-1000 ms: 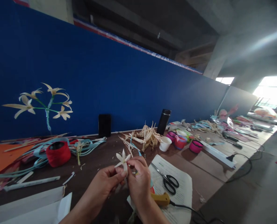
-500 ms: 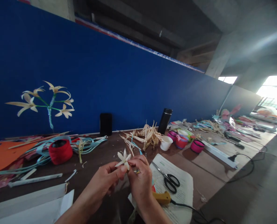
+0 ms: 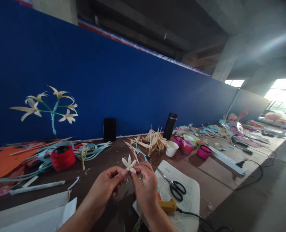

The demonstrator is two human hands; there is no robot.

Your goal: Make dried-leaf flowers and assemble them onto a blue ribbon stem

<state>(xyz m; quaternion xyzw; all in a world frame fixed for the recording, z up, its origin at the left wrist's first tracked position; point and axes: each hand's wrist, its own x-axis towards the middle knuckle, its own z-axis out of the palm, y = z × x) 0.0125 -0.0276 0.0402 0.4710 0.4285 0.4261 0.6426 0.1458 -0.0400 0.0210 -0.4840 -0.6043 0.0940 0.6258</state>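
A white flower is held above the brown table, pinched low by the left hand and the right hand, with black-handled scissors noted on printed paper nearby.

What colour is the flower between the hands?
The flower is creamy white; the head view shows it.

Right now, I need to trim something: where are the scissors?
In the head view, the scissors lie on the printed paper, right of the right hand.
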